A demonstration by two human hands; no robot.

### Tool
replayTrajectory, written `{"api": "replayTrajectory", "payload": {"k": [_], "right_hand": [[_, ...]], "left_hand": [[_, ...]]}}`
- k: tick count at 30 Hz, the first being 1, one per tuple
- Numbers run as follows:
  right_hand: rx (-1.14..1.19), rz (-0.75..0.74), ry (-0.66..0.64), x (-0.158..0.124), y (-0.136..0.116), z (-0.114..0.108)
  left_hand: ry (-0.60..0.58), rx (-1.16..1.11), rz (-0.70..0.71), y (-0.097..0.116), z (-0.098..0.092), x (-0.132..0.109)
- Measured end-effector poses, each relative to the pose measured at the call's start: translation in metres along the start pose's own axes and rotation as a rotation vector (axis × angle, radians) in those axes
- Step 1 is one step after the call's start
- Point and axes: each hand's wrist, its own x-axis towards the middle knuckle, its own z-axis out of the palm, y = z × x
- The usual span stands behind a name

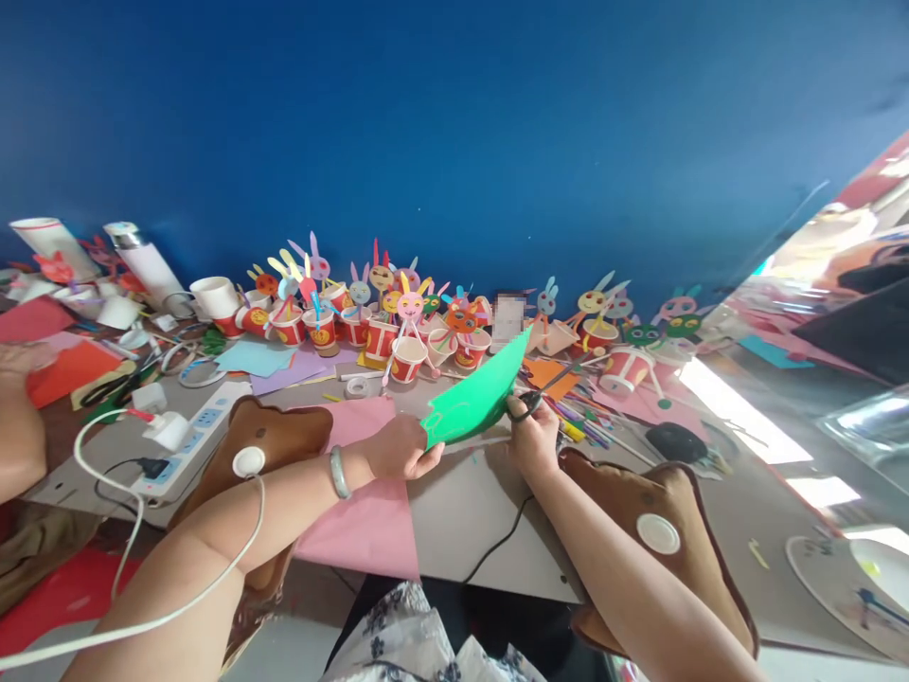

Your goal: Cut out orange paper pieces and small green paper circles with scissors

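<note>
My left hand (406, 448) pinches the lower left corner of a green sheet of paper (479, 386). Light outlines are drawn on the sheet near that hand, and its left edge looks unevenly cut. In my right hand (534, 436) is a pair of scissors (526, 405), its fingers wrapped round the dark handles. The blades point up and to the right, away from the paper. The sheet is tilted above the table, its right edge close to the right hand. Beneath my left hand lies a large pink sheet (369, 521).
Paper cups with animal faces (410, 355) line the wall. A power strip (191, 440) and brown cushions (248, 426) lie left, another cushion (657, 540) right. Pencils (579, 421) lie behind my right hand. A white cable (248, 559) crosses my left arm. Another person's arm (18, 417) shows far left.
</note>
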Motion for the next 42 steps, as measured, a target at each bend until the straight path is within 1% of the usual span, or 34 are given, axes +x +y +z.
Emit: {"api": "replayTrajectory", "payload": {"k": [3,8,12,14,16,17,19,20,23,25,28,32,34,37,38,40,42], "right_hand": [[-0.066,-0.048,-0.003,0.001,-0.005,-0.003],[-0.143,-0.123,-0.043,-0.004,-0.014,-0.005],[-0.171,-0.153,-0.058,-0.003,-0.018,-0.007],[-0.184,-0.151,-0.057,-0.001,-0.019,-0.009],[-0.189,-0.147,-0.047,0.000,-0.021,-0.009],[-0.190,-0.146,-0.042,0.001,-0.021,-0.010],[-0.191,-0.143,-0.036,0.001,-0.022,-0.010],[-0.191,-0.142,-0.033,0.001,-0.023,-0.010],[-0.190,-0.143,-0.024,0.003,-0.024,-0.011],[-0.183,-0.145,-0.018,0.005,-0.025,-0.013],[-0.165,-0.146,-0.003,0.008,-0.026,-0.014],[-0.153,-0.135,-0.003,0.011,-0.027,-0.014],[-0.152,-0.127,0.002,0.011,-0.027,-0.014],[-0.130,-0.113,0.019,0.011,-0.027,-0.014],[-0.119,-0.111,0.025,0.010,-0.027,-0.014],[-0.117,-0.118,0.046,0.010,-0.027,-0.015],[-0.133,-0.137,0.066,0.009,-0.029,-0.015]], "left_hand": [[0.069,0.026,-0.070,-0.007,-0.004,0.004],[0.179,0.031,-0.272,-0.021,-0.006,0.007],[0.215,-0.030,-0.376,-0.027,-0.010,0.009],[0.210,-0.094,-0.398,-0.024,-0.016,0.011],[0.210,-0.301,-0.413,-0.019,-0.024,0.014],[0.210,-0.389,-0.397,-0.016,-0.029,0.016],[0.193,-0.507,-0.392,-0.012,-0.037,0.018],[0.169,-0.544,-0.418,-0.011,-0.040,0.020],[0.058,-0.658,-0.524,-0.011,-0.046,0.022],[-0.001,-0.750,-0.554,-0.014,-0.047,0.024],[-0.007,-0.813,-0.555,-0.019,-0.049,0.026],[0.019,-0.792,-0.586,-0.020,-0.051,0.028],[-0.042,-0.824,-0.639,-0.019,-0.052,0.028],[-0.175,-0.916,-0.719,-0.017,-0.055,0.028],[-0.192,-0.934,-0.730,-0.017,-0.055,0.028],[-0.164,-0.943,-0.728,-0.017,-0.054,0.028],[-0.058,-0.967,-0.747,-0.019,-0.052,0.029]]}}
